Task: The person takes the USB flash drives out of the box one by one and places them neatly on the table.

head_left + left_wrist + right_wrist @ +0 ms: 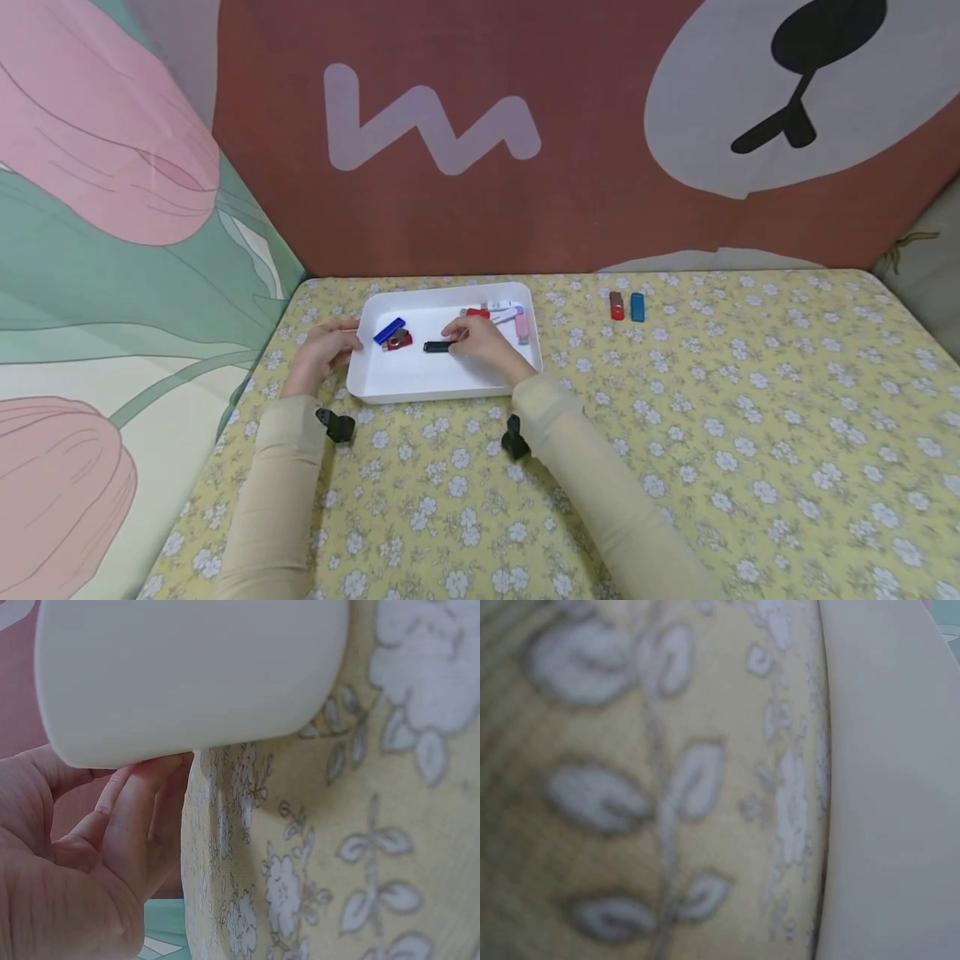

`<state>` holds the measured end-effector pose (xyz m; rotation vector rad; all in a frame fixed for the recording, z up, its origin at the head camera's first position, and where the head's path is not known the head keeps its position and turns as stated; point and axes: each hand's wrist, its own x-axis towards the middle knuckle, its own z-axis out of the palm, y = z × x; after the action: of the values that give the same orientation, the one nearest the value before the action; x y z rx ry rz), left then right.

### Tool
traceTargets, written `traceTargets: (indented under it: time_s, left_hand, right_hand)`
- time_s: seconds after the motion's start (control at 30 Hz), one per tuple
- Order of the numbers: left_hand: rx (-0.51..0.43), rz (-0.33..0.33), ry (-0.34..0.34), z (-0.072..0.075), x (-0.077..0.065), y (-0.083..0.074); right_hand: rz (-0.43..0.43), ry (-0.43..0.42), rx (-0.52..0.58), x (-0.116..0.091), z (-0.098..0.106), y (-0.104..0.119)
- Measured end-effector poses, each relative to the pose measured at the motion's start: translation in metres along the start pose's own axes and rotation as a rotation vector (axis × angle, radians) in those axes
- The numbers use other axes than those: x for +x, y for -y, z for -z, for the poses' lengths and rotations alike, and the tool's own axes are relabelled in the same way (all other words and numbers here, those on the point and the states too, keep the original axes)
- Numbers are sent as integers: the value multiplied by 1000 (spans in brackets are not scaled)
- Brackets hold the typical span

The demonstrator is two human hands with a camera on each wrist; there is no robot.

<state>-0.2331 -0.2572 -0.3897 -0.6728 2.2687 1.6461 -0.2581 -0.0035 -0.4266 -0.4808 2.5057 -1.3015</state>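
In the head view a white tray [420, 386] lies on the table. My left hand [321, 352] grips its left rim, and the left wrist view shows fingers bent against the tray's side. Inside the tray, my right hand [486, 343] pinches the right end of a black USB flash drive [437, 347]. Left of it are a blue USB drive [389, 331] and a red swivel USB drive [401, 340]. Toward the tray's right end lie a red drive [477, 313], a white drive [498, 305], a white-and-purple drive [508, 315] and a pink drive [522, 328]. The right wrist view misses the hand.
On the flowered tablecloth [735, 433], right of the tray, a red-and-brown USB drive [617, 306] and a teal-blue one [637, 307] lie side by side. A printed cloth wall [585, 217] rises behind the table's far edge, and another stands at left.
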Motion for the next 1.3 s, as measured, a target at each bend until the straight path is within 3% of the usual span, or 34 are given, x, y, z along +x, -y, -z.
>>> traceTargets:
  time_s: [0.63, 1.3]
  left_hand:
    - [27, -3, 4, -2, 0, -1]
    - [5, -14, 28, -2, -2, 1]
  right_hand:
    - [-24, 33, -47, -1, 5, -1]
    - [-135, -57, 217, 3, 10, -7]
